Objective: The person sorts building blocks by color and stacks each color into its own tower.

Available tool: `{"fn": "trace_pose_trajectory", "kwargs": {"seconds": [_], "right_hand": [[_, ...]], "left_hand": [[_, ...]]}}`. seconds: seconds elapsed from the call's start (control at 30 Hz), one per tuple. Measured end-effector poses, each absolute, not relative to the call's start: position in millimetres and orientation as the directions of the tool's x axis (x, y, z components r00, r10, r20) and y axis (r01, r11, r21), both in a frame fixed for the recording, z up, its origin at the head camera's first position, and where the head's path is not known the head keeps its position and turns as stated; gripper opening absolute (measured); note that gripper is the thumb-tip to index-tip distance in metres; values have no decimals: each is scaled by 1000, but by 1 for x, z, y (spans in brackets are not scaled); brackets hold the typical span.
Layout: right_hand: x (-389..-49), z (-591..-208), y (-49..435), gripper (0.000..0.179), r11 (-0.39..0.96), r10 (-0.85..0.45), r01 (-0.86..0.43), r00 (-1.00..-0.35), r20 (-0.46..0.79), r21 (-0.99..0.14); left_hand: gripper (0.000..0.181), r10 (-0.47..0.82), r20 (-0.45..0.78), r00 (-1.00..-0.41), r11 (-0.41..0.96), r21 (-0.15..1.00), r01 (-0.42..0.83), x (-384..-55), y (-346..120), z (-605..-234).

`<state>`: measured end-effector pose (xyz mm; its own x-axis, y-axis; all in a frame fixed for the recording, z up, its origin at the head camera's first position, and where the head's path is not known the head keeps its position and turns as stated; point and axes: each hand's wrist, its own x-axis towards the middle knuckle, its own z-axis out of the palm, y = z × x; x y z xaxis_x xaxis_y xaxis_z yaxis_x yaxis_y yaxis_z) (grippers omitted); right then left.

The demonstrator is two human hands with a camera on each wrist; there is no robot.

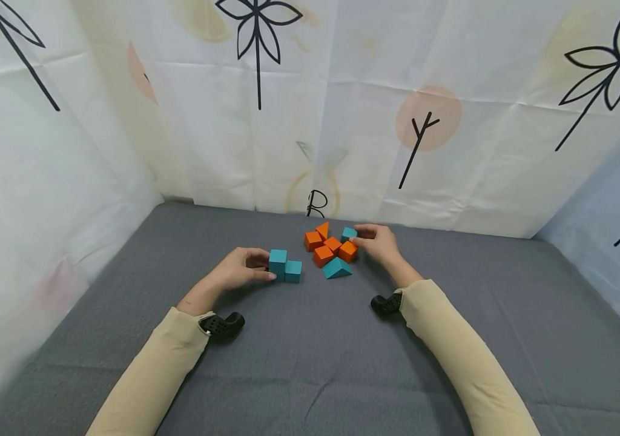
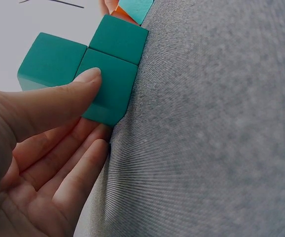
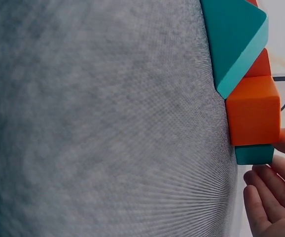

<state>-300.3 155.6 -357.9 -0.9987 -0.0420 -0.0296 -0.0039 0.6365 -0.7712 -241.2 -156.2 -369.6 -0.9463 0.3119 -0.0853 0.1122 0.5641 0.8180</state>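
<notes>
In the head view my left hand [image 1: 241, 268] is at a small teal build, where one teal cube [image 1: 278, 255] sits on top of another and a third teal cube [image 1: 293, 272] stands beside them. The left wrist view shows its thumb pressing the lower cube [image 2: 110, 86] of the stack, fingers on the far side. My right hand [image 1: 378, 241] has thumb and fingers around a teal cube [image 1: 349, 234] at the back of the block cluster. In the right wrist view that cube [image 3: 254, 154] is partly hidden behind an orange cube [image 3: 253, 111].
Several orange cubes [image 1: 323, 255] and an orange triangular block [image 1: 323, 229] lie close together between the hands. A teal triangular prism [image 1: 337, 268] lies at their near side. Grey cloth [image 1: 310, 363] covers the table, and a printed white curtain [image 1: 353, 151] hangs behind.
</notes>
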Motion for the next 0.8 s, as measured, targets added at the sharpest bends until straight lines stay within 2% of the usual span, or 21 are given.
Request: {"fn": "trace_pose_trajectory", "kwargs": {"seconds": [0.43,0.8], "right_hand": [[-300,-359,155,42,629,-14,18,-999,-35,-777],[-300,-356,156,44,610,-11,-28,-1000,27,-792]], "left_hand": [[46,315,-83,-945,551,827,111,-240,-156,-368],[46,310,-87,-947,542,834,101,-241,-156,-370]]}}
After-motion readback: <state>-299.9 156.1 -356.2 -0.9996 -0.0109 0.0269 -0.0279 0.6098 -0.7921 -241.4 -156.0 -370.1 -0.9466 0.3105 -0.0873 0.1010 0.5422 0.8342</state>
